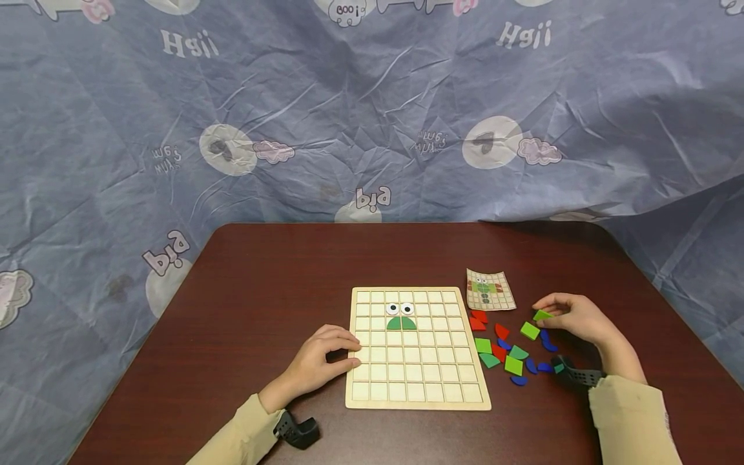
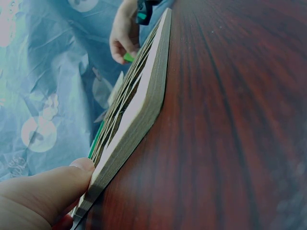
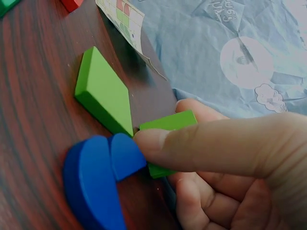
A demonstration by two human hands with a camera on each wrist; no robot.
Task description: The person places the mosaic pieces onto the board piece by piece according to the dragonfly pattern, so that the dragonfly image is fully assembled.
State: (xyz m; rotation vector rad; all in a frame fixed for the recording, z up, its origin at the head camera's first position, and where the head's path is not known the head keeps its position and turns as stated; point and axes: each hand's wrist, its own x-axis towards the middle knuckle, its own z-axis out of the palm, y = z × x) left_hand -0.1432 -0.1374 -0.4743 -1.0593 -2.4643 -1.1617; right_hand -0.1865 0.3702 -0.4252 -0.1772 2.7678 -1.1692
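Observation:
My right hand [image 1: 581, 318] pinches a light green square tile [image 3: 168, 121] between thumb and fingers, at the right side of the table. Right beside it lie another light green square [image 3: 106, 91] and blue curved pieces [image 3: 88, 177]. My left hand [image 1: 321, 358] rests at the left edge of the wooden grid board [image 1: 407, 405], its thumb [image 2: 57, 189] against the rim in the left wrist view. Near the board's top sit two round eye pieces [image 1: 392, 309] above two dark green quarter-circle pieces [image 1: 394, 323].
Loose red [image 1: 501, 331], green [image 1: 513, 365] and blue pieces [image 1: 519, 381] lie scattered right of the board. A paper card [image 1: 489, 290] with a printed grid picture lies behind them. A patterned blue cloth [image 1: 349, 116] hangs beyond the dark wooden table [image 1: 279, 258].

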